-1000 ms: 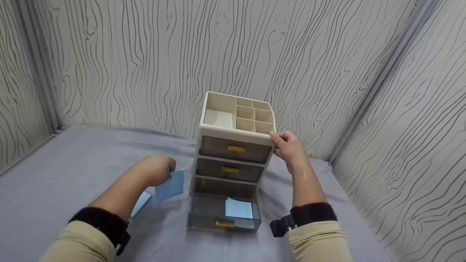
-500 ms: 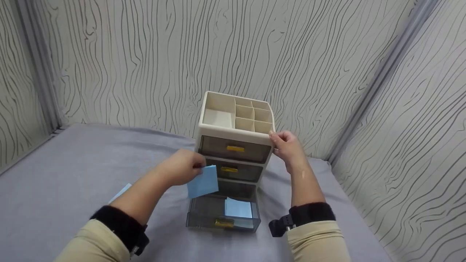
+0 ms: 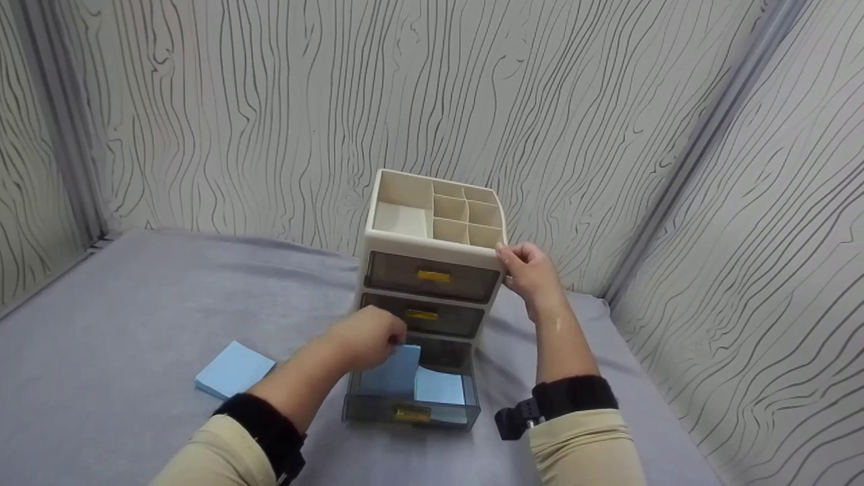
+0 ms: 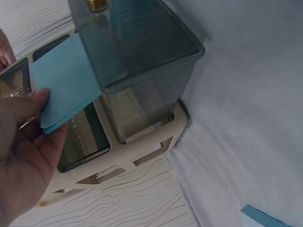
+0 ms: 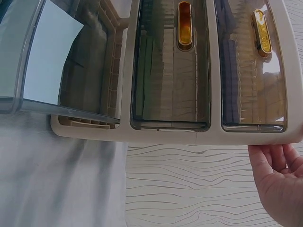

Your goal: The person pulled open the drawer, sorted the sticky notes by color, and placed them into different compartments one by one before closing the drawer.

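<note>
My left hand (image 3: 368,337) pinches a thin pad of blue sticky notes (image 4: 66,78) between thumb and fingers. The pad hangs over the left half of the pulled-out bottom drawer (image 3: 368,410), its lower part inside the walls in the head view. Another light blue sticky note pad (image 3: 440,387) lies in the drawer's right half, one edge curling up. The drawer belongs to a cream desktop organizer (image 3: 432,241) with smoky drawers and gold handles. At its upper right front corner, my right hand (image 3: 533,275) grips the edge, thumb in front.
A thicker blue sticky note pad (image 3: 236,368) lies on the grey cloth (image 3: 148,304) left of the organizer, beside my left forearm. Two upper drawers (image 3: 432,277) are closed. Divided compartments (image 3: 451,207) top the organizer. A wood-grain patterned wall (image 3: 304,121) rises behind.
My left hand has carried its blue pad rightward from beside the organizer, then down into the open drawer. The pad on the cloth has come into fuller view. My right hand keeps its place.
</note>
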